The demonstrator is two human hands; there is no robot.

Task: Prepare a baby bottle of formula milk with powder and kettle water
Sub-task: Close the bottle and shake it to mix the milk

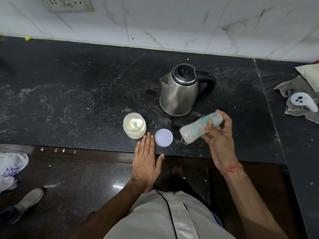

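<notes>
Right hand (218, 135): we held the baby bottle (201, 128) with fingers and thumb curled round its far half, lifted clear of the counter (86, 94). The bottle was blurred. Its long axis ran from near-left to far-right, close to level, with the near-left end over the counter's near strip, just right of the lid (164, 137). We could not tell which end carried the teat. A red thread (232, 168) circled that wrist.

Left hand (146, 158): we laid it flat, fingers straight and together, thumb spread to the right. The fingertips rested on the counter's near edge, between the powder jar (134, 125) and the lid, and the palm hung out over the floor (77, 178).

Powder jar: open, upright, a scoop (134, 125) lying in the powder, touching or just beside our left fingertips.

Lid: flat, pale lilac, close to the near edge.

Kettle (181, 89): steel, lid closed, spout to the left, black handle to the right, standing beyond the bottle.

Open room: a wide bare stretch of counter lay to the left and far-left, back to the tiled wall (172, 23). At the right edge lay a striped cloth (296, 95) with a small white object (303, 100) on it.
</notes>
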